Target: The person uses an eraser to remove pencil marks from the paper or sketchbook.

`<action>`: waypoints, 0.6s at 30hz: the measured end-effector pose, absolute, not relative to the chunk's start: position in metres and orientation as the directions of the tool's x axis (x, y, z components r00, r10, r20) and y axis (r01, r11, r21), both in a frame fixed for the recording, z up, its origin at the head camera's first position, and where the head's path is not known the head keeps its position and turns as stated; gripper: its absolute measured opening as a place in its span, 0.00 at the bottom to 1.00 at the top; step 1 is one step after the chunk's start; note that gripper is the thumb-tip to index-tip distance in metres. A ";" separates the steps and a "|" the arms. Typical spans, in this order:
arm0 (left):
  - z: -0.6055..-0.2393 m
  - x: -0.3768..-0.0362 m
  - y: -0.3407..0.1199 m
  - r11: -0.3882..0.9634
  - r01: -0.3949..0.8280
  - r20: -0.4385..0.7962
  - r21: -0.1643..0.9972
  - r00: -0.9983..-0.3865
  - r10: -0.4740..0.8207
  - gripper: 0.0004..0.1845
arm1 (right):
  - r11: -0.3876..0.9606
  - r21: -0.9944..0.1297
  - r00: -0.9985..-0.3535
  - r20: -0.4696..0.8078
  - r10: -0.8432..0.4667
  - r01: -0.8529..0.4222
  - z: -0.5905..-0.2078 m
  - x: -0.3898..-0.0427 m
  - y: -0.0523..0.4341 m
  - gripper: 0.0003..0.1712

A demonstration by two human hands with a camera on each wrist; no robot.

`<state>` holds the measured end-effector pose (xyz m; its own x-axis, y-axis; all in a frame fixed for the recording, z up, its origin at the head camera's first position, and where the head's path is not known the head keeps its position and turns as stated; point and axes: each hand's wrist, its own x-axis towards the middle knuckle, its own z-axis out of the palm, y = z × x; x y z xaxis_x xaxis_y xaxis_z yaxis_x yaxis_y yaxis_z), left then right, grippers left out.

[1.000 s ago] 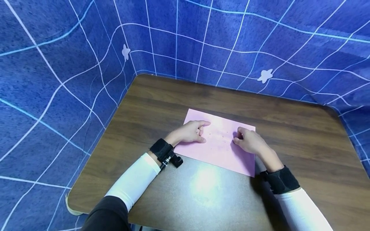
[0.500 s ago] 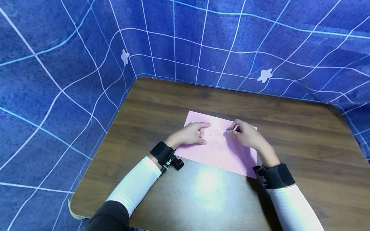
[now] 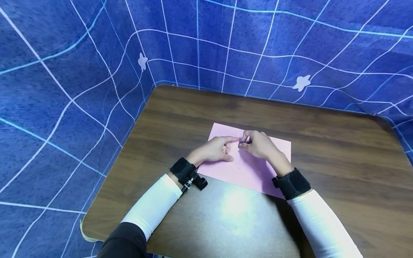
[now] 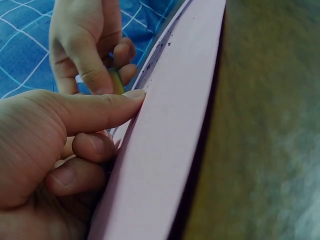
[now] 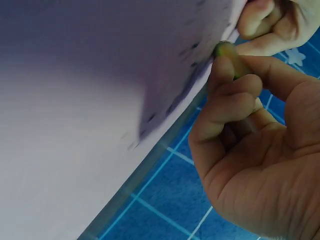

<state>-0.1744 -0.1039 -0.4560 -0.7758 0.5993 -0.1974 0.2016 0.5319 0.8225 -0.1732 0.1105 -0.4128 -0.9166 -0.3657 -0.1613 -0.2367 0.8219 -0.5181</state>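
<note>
A pink sheet of paper point(image 3: 226, 171) lies on the wooden table. On its left part rests my left hand point(image 3: 213, 149), index finger and thumb stretched out on the sheet, the other fingers folded under. My right hand point(image 3: 260, 144) pinches a small yellow-green eraser point(image 5: 233, 58) with a dark end, between thumb and fingers. That end is at the paper, close beside the left index fingertip. Much of the eraser point(image 4: 117, 81) is hidden by fingers in the left wrist view. Small dark crumbs point(image 5: 195, 46) are scattered over the sheet.
The brown wooden table point(image 3: 180, 107) reaches out on all sides of the paper. Behind it and at the left hangs a blue cloth point(image 3: 209, 46) with white grid lines and star shapes. A black strap with a small camera point(image 3: 200, 182) is on the left wrist.
My right hand has moved left across the sheet with the eraser, from the right half to beside the left fingertips. The left hand stays in place on the paper.
</note>
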 end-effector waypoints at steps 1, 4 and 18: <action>-0.455 -0.174 -0.104 0.532 0.195 -0.201 0.824 -0.777 0.596 0.44 | 0.826 -0.515 -0.920 -0.163 -0.356 -0.228 -0.412 -0.173 0.113 0.07; -0.454 -0.174 -0.105 0.534 0.180 -0.212 0.826 -0.779 0.590 0.44 | 0.843 -0.499 -0.933 -0.164 -0.322 -0.203 -0.412 -0.172 0.123 0.07; -0.456 -0.175 -0.104 0.520 0.197 -0.193 0.831 -0.774 0.603 0.44 | 0.873 -0.412 -0.941 -0.094 -0.325 -0.261 -0.409 -0.161 0.121 0.04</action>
